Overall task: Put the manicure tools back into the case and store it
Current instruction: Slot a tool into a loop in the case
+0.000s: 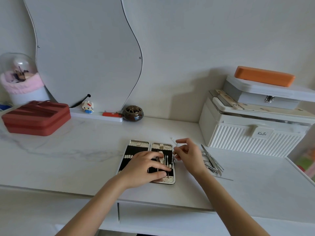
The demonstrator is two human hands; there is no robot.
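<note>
- Two hands are at work on the open case [139, 143], which lies flat on the table [85, 159] near its front edge; everything below is placed from that case.
- My left hand [146, 167] lies across the case's right half, fingers fairly straight, pressing on the tools [166, 160] already seated there rather than gripping anything.
- My right hand [189, 154] hovers just beside the case's right edge, thumb and fingers pinching a thin metal tool [176, 148] that points up and away from me.
- Several loose tools [213, 162] lie in a heap on the table to the right of the case, beyond my right wrist, so I judge the job partly done.
- To seat this one well, I should find a free loop on the black lining, line the tool up parallel with its neighbours, and slide it in lengthwise rather than press it down from above.
- Keeping my left hand flat should stop the case from skating, but I may need to shift those fingers off any slot they cover.
- I cannot tell which slot is free; my hand hides part of the lining.
- Care is needed with the slim tip, which could snag the elastic or nudge a seated tool loose.
</note>
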